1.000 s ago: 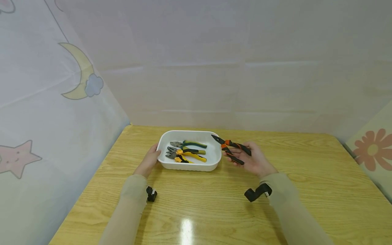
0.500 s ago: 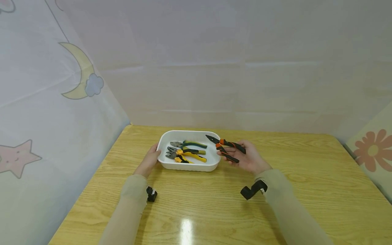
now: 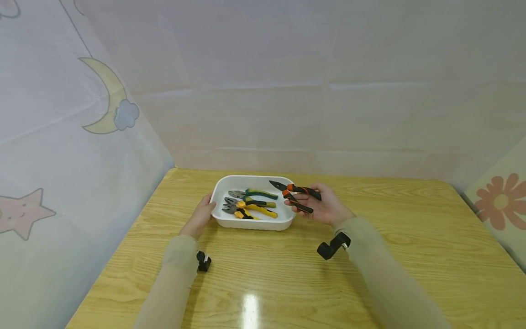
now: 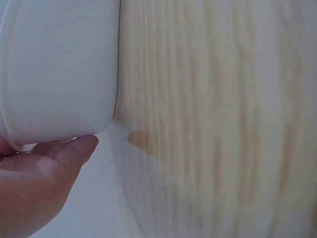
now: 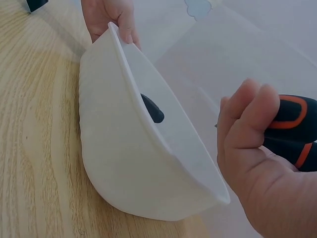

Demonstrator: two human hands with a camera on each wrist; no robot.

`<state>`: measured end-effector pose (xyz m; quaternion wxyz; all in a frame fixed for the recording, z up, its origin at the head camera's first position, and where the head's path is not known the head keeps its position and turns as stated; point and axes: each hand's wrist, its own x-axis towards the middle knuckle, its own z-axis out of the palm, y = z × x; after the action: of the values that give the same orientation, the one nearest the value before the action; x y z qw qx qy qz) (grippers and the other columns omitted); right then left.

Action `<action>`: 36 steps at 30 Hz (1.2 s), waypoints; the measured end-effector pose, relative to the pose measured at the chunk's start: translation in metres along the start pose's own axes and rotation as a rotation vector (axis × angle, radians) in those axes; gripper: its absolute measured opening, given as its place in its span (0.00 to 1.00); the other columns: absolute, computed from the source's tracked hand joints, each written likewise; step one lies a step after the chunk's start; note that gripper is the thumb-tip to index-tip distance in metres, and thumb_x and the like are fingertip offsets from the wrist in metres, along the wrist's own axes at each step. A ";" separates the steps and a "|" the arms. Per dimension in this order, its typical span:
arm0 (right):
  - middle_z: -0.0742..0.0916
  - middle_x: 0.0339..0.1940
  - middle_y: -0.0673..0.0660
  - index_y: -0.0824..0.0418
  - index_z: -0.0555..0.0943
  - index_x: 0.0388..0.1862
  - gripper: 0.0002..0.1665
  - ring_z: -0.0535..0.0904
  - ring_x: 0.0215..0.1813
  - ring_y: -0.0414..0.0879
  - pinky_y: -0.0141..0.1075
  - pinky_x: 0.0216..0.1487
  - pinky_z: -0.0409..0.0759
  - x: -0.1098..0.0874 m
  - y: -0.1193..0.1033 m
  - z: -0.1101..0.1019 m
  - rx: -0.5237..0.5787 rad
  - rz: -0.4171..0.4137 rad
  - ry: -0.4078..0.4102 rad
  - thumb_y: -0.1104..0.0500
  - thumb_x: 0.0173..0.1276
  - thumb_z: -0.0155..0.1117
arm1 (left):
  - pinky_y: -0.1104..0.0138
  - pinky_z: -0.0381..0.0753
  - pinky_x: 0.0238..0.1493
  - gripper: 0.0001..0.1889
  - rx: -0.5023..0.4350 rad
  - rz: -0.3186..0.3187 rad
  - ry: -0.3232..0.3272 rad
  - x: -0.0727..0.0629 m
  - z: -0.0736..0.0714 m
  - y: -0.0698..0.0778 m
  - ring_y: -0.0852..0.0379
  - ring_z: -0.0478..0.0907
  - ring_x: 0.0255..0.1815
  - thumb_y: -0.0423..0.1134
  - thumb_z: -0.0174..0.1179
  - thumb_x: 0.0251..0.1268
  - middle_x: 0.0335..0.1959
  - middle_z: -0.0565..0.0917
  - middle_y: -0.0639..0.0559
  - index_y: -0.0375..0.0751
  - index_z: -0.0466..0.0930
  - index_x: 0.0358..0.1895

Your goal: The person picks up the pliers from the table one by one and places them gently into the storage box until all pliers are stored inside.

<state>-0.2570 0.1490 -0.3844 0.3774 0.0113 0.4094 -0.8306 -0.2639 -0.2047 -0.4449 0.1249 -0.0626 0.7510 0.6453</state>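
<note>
A white tray [image 3: 253,224] stands on the table, its left end held by my left hand [image 3: 199,216] with the thumb over the rim. In the left wrist view, that hand's fingers [image 4: 81,148] lie along the tray's outside wall. My right hand [image 3: 328,207] grips long-nose pliers [image 3: 292,188] by their black and orange handles, which are spread apart. Their dark nose points left over the tray's right end. Inside the tray lie pliers with green handles [image 3: 263,194], pliers with yellow-and-black handles [image 3: 265,210] and, between them, pliers with a black-and-olive handle [image 3: 263,204].
The wooden table [image 3: 263,265] reaches back to a pale cloth backdrop [image 3: 263,114]. A printed cloth with a moon [image 3: 111,98] hangs at the left, and one with a flower [image 3: 500,201] at the right. Each wrist carries a black camera mount.
My right hand has moved left with the long-nose pliers, from beside the tray's right end to over it. The left hand and the tray have stayed put.
</note>
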 end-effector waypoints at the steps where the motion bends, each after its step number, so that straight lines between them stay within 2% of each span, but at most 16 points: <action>1: 0.84 0.49 0.67 0.74 0.71 0.53 0.30 0.79 0.40 0.52 0.35 0.38 0.78 0.001 0.000 0.000 -0.001 0.002 -0.004 0.54 0.75 0.27 | 0.50 0.56 0.72 0.27 0.000 -0.001 0.000 0.000 0.000 0.000 0.41 0.52 0.75 0.34 0.31 0.80 0.77 0.48 0.37 0.34 0.40 0.78; 9: 0.84 0.48 0.67 0.77 0.63 0.60 0.30 0.79 0.39 0.52 0.35 0.40 0.78 0.009 -0.002 0.005 -0.040 0.001 0.004 0.54 0.75 0.26 | 0.49 0.56 0.72 0.27 -0.013 -0.001 0.003 0.001 -0.001 -0.001 0.40 0.52 0.75 0.34 0.31 0.80 0.78 0.47 0.36 0.34 0.40 0.78; 18: 0.84 0.48 0.65 0.80 0.53 0.70 0.36 0.80 0.36 0.50 0.33 0.32 0.76 0.022 -0.002 0.013 -0.121 0.033 0.011 0.53 0.75 0.25 | 0.50 0.55 0.72 0.27 -0.014 0.000 -0.003 0.001 0.000 -0.001 0.41 0.51 0.75 0.34 0.31 0.80 0.78 0.47 0.37 0.34 0.40 0.78; 22: 0.84 0.48 0.65 0.79 0.57 0.68 0.34 0.80 0.37 0.50 0.34 0.33 0.77 0.028 -0.002 0.018 -0.121 0.040 0.031 0.53 0.75 0.27 | 0.50 0.55 0.72 0.27 -0.017 0.002 0.000 0.001 0.000 0.000 0.41 0.51 0.75 0.34 0.31 0.80 0.78 0.47 0.37 0.34 0.40 0.78; 28: 0.84 0.47 0.66 0.75 0.64 0.59 0.30 0.80 0.36 0.51 0.36 0.32 0.76 0.035 -0.001 0.022 -0.119 0.055 0.089 0.52 0.74 0.30 | 0.50 0.53 0.73 0.27 -0.006 0.002 -0.004 0.000 -0.001 0.001 0.41 0.49 0.76 0.34 0.30 0.80 0.78 0.46 0.37 0.34 0.39 0.78; 31: 0.85 0.47 0.66 0.75 0.64 0.62 0.32 0.80 0.34 0.51 0.35 0.30 0.75 0.040 -0.001 0.023 -0.144 0.062 0.109 0.51 0.75 0.30 | 0.50 0.52 0.73 0.28 -0.015 0.000 -0.004 -0.001 -0.001 0.001 0.41 0.48 0.76 0.34 0.30 0.80 0.78 0.45 0.36 0.34 0.38 0.78; 36: 0.85 0.49 0.67 0.72 0.69 0.59 0.30 0.81 0.33 0.52 0.37 0.32 0.72 0.047 -0.002 0.025 -0.183 0.078 0.166 0.50 0.75 0.33 | 0.49 0.54 0.73 0.27 -0.014 0.014 0.004 0.000 -0.001 -0.001 0.40 0.51 0.75 0.33 0.31 0.80 0.77 0.47 0.35 0.31 0.40 0.77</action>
<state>-0.2851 0.1035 -0.3816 0.3738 0.0616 0.5126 -0.7706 -0.2634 -0.2054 -0.4452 0.1183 -0.0595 0.7473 0.6512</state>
